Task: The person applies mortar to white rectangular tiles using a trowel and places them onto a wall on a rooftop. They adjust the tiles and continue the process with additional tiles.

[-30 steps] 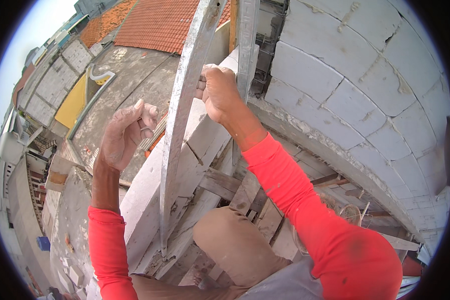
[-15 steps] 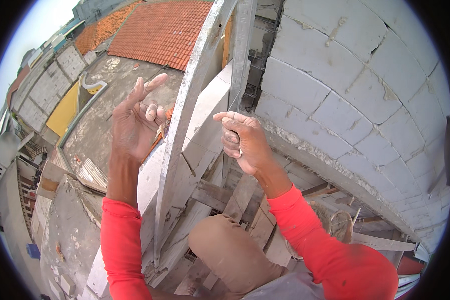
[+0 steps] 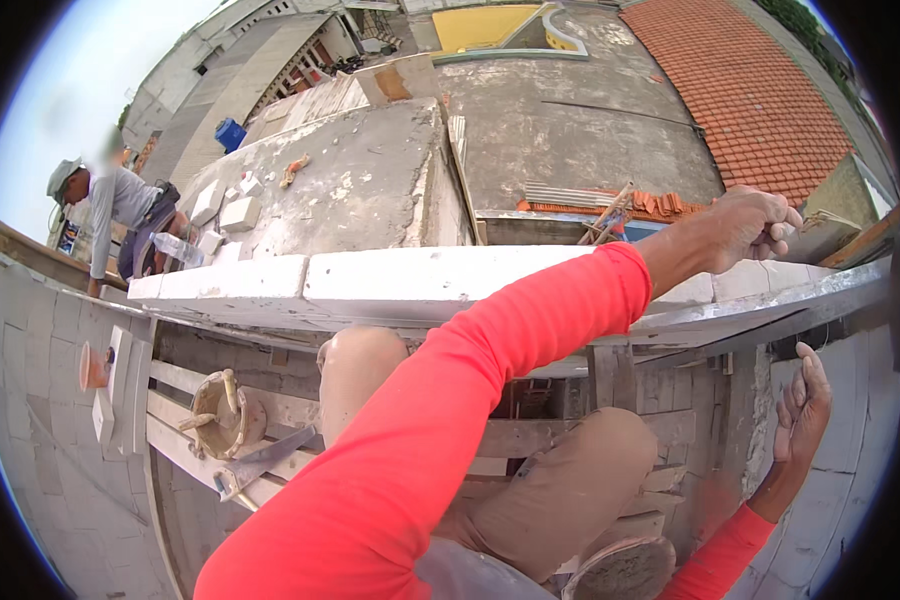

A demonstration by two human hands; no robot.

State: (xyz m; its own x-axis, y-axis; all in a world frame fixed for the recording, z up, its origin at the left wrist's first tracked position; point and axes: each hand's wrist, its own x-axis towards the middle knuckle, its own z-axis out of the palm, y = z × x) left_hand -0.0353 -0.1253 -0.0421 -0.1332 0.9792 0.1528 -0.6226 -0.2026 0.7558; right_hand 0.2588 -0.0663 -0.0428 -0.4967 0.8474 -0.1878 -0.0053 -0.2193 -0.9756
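Note:
My left hand [image 3: 755, 226], at the upper right above a row of white blocks [image 3: 410, 275], has its fingers curled; what they hold, if anything, is hidden. A long metal bar [image 3: 850, 282] runs along the blocks below it. My right hand [image 3: 802, 405] is lower at the far right, beside the grey block wall [image 3: 845, 450], with its fingers bent upward; I cannot make out anything in them. Both sleeves are red. My bent knees are over wooden planks [image 3: 525, 435] beneath the block row.
A co-worker [image 3: 120, 205] leans over the wall at the left, near loose blocks [image 3: 238, 213]. A mortar bucket [image 3: 225, 420] with tools, a flat metal blade [image 3: 265, 465] and an orange container [image 3: 93, 368] are at lower left. Another bucket [image 3: 620, 570] is below me; rooftops lie beyond.
My view has swung left, bringing the co-worker and block row across the picture. The metal bar now runs sideways at the right, and both hands appear farther right, the right one lower.

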